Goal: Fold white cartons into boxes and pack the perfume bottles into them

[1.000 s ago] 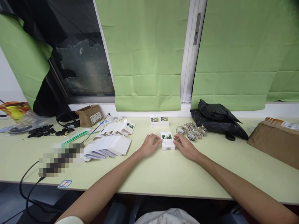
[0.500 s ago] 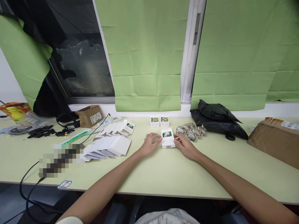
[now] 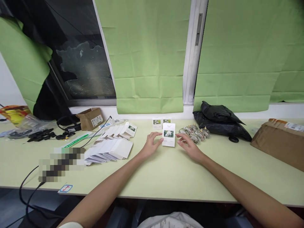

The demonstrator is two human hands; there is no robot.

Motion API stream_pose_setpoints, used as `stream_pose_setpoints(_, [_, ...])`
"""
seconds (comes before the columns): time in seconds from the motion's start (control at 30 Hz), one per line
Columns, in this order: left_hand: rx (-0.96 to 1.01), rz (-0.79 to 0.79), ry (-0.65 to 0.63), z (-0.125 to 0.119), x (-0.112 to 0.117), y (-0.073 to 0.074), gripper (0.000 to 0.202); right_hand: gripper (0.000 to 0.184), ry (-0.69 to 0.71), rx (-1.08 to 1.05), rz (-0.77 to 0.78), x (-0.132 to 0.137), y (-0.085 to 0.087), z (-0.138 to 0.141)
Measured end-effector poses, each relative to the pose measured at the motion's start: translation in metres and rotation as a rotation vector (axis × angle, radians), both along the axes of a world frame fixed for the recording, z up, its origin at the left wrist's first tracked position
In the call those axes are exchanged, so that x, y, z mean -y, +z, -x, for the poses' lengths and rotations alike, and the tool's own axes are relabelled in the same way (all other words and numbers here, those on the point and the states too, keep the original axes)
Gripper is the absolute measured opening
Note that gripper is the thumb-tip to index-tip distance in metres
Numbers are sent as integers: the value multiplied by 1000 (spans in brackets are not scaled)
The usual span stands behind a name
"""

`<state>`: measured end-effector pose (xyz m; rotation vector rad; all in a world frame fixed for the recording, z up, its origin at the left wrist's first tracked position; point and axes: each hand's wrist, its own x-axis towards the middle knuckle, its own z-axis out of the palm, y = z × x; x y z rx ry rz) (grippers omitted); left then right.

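Observation:
A small white box [image 3: 168, 134] with a flower picture stands upright on the pale green table [image 3: 166, 174], its picture face toward me. My left hand [image 3: 152, 145] grips its left side with thumb and fingers. My right hand [image 3: 188, 145] sits just to its right, fingertips at the box's lower right edge. Two more matching white boxes [image 3: 161, 123] stand behind it near the wall. Several small glass bottles [image 3: 194, 133] lie in a cluster right of the box.
A fan of flat white cartons [image 3: 111, 144] lies to the left. A black plastic bag [image 3: 220, 122] is at the back right, a brown parcel [image 3: 280, 142] at the far right, a small cardboard box [image 3: 91, 117], cables and black clips at the left.
The white box was lying flat between my hands; it has been tipped up onto its end and now stands upright. Both hands shifted slightly away from me with it.

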<state>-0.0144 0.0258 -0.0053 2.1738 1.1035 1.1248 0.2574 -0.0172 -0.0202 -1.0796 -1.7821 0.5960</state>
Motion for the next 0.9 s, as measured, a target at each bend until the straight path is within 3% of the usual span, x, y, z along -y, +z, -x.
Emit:
stream_pose_setpoints(0.53, [48,-45,-18,-3,5,3,30,46,37,-60,52,-4,-2,-4])
stream_pose_setpoints(0.9, [55,90,-63,-5,4,1,37,53,44,-120,90,-7,-5,-5])
